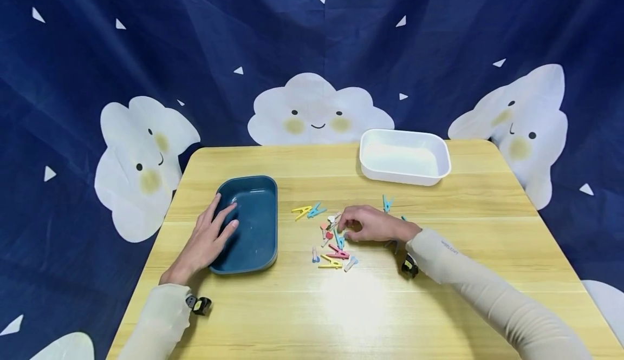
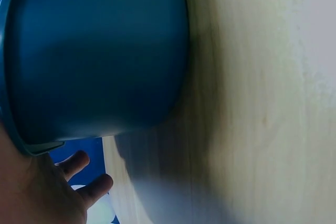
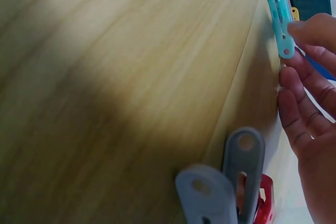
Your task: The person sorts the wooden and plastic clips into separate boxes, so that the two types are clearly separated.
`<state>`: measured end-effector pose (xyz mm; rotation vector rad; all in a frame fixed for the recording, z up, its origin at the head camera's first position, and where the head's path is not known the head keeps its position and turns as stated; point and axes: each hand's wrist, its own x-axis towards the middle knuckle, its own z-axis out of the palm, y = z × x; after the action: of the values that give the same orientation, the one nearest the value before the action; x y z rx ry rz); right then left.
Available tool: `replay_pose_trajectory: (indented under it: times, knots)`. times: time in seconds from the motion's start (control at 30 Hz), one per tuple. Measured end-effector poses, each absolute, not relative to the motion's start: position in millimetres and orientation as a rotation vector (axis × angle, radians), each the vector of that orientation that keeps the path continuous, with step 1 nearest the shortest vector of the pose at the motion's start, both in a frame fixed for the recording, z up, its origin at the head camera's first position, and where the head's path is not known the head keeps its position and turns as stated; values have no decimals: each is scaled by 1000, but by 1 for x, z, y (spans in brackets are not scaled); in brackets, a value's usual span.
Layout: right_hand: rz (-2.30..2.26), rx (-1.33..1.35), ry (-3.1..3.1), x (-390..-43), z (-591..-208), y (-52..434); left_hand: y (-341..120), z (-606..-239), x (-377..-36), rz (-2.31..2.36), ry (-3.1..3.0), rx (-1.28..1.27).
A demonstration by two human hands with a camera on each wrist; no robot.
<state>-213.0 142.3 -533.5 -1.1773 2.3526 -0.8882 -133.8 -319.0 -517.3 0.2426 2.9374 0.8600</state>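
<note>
My left hand (image 1: 207, 238) lies over the near left rim of a dark teal bin (image 1: 267, 257), fingers spread and reaching inside. In the left wrist view the bin's outer wall (image 2: 100, 61) fills much of the picture. My right hand (image 1: 372, 223) is low over a scatter of small clothespins, its thumb and a finger pinching the end of a light blue clothespin (image 3: 278, 14). Around it lie a pink clothespin (image 1: 338, 252), a yellow clothespin (image 1: 331, 262) and several small pegs with coloured tops, including a red heart (image 1: 329, 235).
A white bin (image 1: 404, 177) stands at the back right of the wooden table (image 1: 302, 316). Another yellow clothespin (image 1: 302, 210) and blue clothespin (image 1: 317, 210) lie left of the right hand. One more blue clothespin (image 1: 387, 203) lies behind it; grey clips (image 3: 244, 156) sit under the right wrist.
</note>
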Motion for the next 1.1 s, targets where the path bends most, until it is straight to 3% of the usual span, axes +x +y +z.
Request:
replay_pose_trajectory:
  times: [0.7,1.1]
  knots:
    - [-944,-1235,2339,-211,-525,141,-320,-519,-136,872,2924,237]
    - [-1037,-1288,2313,-212,-494,96,-321,-520,-133,879,2916,226]
